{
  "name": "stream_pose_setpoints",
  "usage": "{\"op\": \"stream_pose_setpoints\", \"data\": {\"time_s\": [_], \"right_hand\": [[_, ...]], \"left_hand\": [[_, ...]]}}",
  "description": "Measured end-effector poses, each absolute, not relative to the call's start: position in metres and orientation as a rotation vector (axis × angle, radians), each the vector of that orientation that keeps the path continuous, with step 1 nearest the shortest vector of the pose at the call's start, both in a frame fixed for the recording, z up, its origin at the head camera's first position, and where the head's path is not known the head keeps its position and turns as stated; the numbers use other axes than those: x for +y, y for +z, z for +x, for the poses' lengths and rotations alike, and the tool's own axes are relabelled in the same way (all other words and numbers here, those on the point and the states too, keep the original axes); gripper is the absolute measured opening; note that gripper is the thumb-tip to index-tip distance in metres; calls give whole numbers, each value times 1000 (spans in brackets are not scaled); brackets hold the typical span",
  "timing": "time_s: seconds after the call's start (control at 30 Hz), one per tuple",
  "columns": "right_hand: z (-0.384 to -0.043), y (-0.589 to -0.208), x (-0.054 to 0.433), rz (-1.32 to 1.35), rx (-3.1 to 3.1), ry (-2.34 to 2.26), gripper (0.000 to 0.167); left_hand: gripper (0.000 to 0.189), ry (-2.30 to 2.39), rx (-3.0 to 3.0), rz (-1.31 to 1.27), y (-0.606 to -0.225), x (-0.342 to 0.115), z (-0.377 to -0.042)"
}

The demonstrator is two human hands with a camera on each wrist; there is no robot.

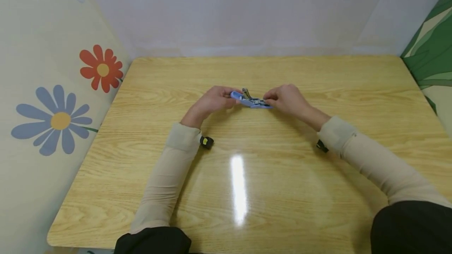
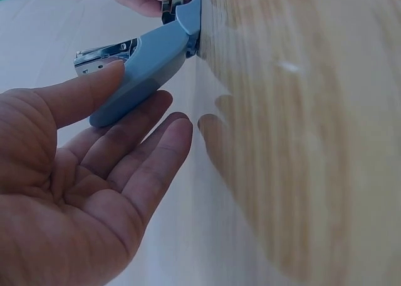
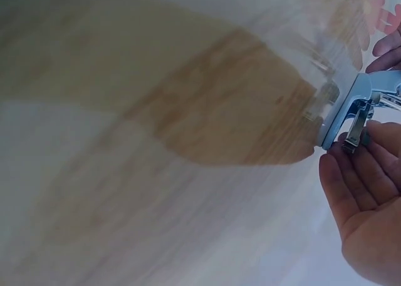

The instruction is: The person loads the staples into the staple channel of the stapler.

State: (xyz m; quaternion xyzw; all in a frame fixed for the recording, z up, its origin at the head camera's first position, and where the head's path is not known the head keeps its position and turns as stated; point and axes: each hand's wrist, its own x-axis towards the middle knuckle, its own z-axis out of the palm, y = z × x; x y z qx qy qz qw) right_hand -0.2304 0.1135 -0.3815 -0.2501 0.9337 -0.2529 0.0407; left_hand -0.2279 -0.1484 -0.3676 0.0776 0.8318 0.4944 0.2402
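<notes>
A light blue stapler (image 1: 247,102), opened wide with its metal parts bare, is above the far middle of the table. My left hand (image 1: 215,100) pinches the stapler's blue upper cover (image 2: 153,64) between thumb and fingers, the other fingers loosely bent below. At the other end my right hand (image 1: 287,99) has thumb and fingertips at the metal staple channel (image 3: 357,128), over the blue base. The base's lower side lies against or very near the tabletop in both wrist views. Whether staples sit in the channel cannot be told.
The wood-grain table (image 1: 282,191) carries a bright light reflection near its middle. A pale wall (image 1: 247,15) stands behind its far edge, with a flower-painted panel (image 1: 60,175) at left and a green leaf-painted panel (image 1: 434,46) at right.
</notes>
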Motion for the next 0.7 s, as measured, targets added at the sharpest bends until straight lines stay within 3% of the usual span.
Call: {"op": "stream_pose_setpoints", "data": {"time_s": [0.7], "right_hand": [[-230, -384, 106, -796, 2893, -684, 20]], "left_hand": [[38, 1376, 2270, 226, -372, -150, -231]]}}
